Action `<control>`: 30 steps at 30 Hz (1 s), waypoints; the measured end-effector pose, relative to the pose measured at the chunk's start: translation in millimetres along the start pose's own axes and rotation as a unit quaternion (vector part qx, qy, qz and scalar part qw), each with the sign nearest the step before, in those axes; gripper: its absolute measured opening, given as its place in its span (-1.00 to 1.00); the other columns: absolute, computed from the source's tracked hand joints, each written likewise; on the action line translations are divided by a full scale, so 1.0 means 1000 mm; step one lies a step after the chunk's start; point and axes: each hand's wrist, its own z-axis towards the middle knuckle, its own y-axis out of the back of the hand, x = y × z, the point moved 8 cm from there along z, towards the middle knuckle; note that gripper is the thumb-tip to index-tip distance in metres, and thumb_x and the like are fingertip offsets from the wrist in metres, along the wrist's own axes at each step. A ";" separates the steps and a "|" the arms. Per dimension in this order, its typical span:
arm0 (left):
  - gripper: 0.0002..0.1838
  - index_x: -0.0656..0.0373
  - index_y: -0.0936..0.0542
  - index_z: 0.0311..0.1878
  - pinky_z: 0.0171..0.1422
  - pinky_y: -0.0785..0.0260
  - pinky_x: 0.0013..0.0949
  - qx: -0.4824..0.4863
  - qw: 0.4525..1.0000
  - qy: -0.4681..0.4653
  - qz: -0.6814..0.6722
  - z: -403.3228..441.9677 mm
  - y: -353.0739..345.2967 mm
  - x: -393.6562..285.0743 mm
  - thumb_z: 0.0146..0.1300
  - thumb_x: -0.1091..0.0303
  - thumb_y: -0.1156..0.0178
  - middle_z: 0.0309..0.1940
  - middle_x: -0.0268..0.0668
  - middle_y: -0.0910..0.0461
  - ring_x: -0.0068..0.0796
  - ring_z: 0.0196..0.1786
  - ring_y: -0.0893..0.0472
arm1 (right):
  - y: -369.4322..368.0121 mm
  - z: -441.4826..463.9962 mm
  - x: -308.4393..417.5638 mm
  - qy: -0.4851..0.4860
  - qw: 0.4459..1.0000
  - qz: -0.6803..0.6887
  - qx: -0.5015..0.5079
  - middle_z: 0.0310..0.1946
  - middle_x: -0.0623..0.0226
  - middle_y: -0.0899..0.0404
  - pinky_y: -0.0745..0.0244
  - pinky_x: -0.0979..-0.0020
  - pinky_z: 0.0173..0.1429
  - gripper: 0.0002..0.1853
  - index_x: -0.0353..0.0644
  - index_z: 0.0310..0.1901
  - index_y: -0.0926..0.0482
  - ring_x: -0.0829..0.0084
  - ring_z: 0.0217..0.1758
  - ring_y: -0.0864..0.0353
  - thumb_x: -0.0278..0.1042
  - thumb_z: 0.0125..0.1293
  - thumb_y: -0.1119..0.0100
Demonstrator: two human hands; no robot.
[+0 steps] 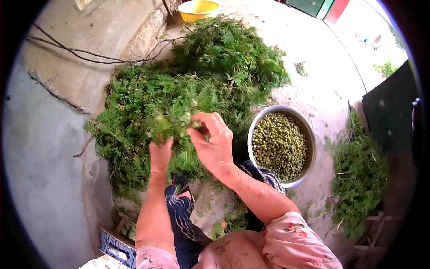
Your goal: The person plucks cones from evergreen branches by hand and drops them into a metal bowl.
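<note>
My left hand (pixel 161 157) is closed around the stem end of a green leafy sprig (pixel 172 123), which is partly blurred. My right hand (pixel 214 142) pinches at the sprig's right side, where pale green, berry-like cones (pixel 184 119) show. Exactly what sits between its thumb and fingers is hidden. Beneath and beyond both hands spreads a large heap of feathery evergreen branches (pixel 134 103). To the right of my right forearm stands a round metal basin (pixel 311 148) filled with small green cones (pixel 278 143).
A yellow bowl (pixel 197 10) is behind the heap. Black cables (pixel 103 58) run across the concrete at left. Another pile of branches (pixel 360 175) lies at far right, close to a dark green panel (pixel 389 112). A blue-framed item (pixel 117 246) stands at lower left.
</note>
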 end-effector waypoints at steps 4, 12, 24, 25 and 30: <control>-0.74 0.33 -0.53 -0.20 -0.15 -0.26 -0.35 -0.075 0.995 -0.061 -0.001 0.007 0.024 -0.009 0.11 0.33 -0.11 -0.34 -0.33 -0.55 -0.47 -0.30 -0.45 | 0.017 -0.002 -0.054 -0.079 0.996 -0.008 -0.031 -0.42 0.19 -0.43 -0.41 0.37 -0.38 -0.74 -0.20 -0.29 -0.45 0.26 -0.42 -0.50 -0.65 -0.05 -0.20; -0.30 0.44 -0.10 0.28 0.37 0.06 -0.25 -0.235 0.958 0.145 -0.083 0.012 0.064 0.011 0.14 0.33 -0.14 0.27 0.02 -0.15 -0.20 0.30 -0.20 | 0.062 0.015 -0.067 -0.080 0.990 -0.065 -0.099 -0.43 0.28 -0.51 -0.43 0.51 -0.35 -0.84 -0.23 -0.34 -0.49 0.52 -0.42 -0.50 -0.60 0.00 -0.20; -0.24 0.42 -0.04 0.30 0.37 0.06 -0.27 -0.234 0.962 -0.068 -0.125 0.027 0.050 -0.052 0.10 0.44 -0.22 0.30 0.04 -0.08 -0.26 0.34 -0.12 | 0.105 0.029 -0.085 -0.092 0.990 0.052 -0.091 -0.36 0.31 -0.49 -0.38 0.56 -0.32 -0.78 -0.20 -0.31 -0.52 0.53 -0.37 -0.47 -0.65 -0.04 -0.18; -0.28 0.41 -0.11 0.28 0.35 0.01 -0.29 -0.222 0.962 -0.087 -0.137 0.026 0.047 -0.055 0.09 0.44 -0.22 0.26 0.04 -0.16 -0.25 0.30 -0.20 | 0.106 0.029 -0.093 -0.117 0.987 0.077 -0.084 -0.37 0.39 -0.48 -0.35 0.59 -0.32 -0.79 -0.21 -0.29 -0.53 0.61 -0.39 -0.42 -0.65 -0.01 -0.16; -0.50 0.30 -0.37 0.14 0.22 -0.19 -0.33 -0.143 0.972 -0.093 -0.163 0.023 0.024 -0.066 0.14 0.34 -0.19 0.05 -0.13 -0.45 -0.36 0.12 -0.42 | 0.101 0.034 -0.090 -0.162 0.975 0.153 0.000 -0.48 0.54 -0.46 -0.35 0.62 -0.29 -0.77 -0.24 -0.23 -0.55 0.71 -0.42 -0.38 -0.64 0.02 -0.14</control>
